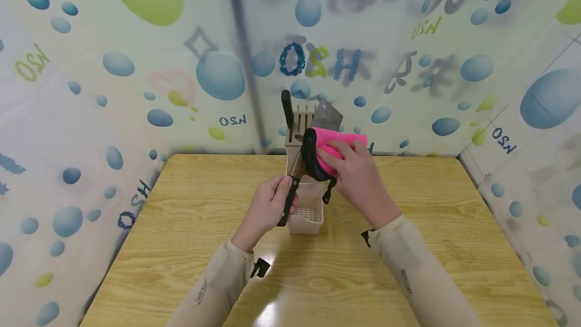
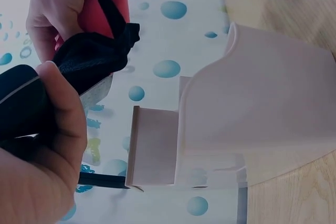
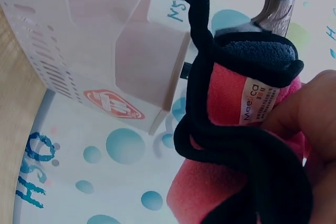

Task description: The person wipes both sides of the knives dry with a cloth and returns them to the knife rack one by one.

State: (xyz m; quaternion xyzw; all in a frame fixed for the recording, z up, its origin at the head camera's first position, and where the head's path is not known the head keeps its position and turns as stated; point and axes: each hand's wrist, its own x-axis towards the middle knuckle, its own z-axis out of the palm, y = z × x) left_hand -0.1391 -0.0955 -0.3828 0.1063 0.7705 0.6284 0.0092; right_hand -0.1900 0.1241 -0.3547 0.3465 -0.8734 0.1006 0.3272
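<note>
My left hand (image 1: 270,203) grips the black riveted handle (image 1: 288,201) of a broad-bladed kitchen knife, held in front of a knife holder. The knife's wide metal blade (image 1: 328,115) slants up and to the right. Around part of the blade is a pink cloth (image 1: 338,138) with dark trim and a black strap, which my right hand (image 1: 360,175) holds bunched. In the right wrist view the blade (image 3: 278,14) runs into the folded cloth (image 3: 228,95), which carries a small label. The cloth hides the middle of the blade.
The pale beige knife holder (image 1: 305,226) stands on the wooden table (image 1: 204,206), with a slotted top and a perforated front compartment. Another black-handled knife (image 1: 287,108) sits upright in its left slot. Behind it hangs a white backdrop (image 1: 386,29) with blue and green spots.
</note>
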